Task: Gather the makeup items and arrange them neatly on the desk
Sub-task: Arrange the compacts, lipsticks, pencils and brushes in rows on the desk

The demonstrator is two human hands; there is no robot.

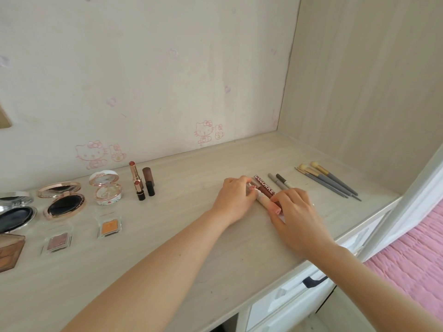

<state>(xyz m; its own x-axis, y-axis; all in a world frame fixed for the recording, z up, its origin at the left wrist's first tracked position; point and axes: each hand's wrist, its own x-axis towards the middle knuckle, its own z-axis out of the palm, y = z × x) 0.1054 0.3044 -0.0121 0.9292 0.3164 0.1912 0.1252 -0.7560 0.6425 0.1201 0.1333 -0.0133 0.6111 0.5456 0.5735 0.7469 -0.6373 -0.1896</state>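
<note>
Right hand point(297, 219), fingers curled on near end of pink tube point(265, 200). Left hand point(233, 197), fingers pinching its far end. Brown tube point(264, 187) alongside, touching.

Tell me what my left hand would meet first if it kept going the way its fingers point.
The pale pink plastic lip gloss tube. The left hand already seems to pinch its far end, and the dark red-brown lettered tube lies just beyond.

Left arm: bare, stretched forward.
Left hand point(236, 195): palm down, fingers curled, pinching tube point(266, 202).
Right arm: bare, from lower right.
Right hand point(296, 219): palm down, fingers bent, grip unclear.
</note>
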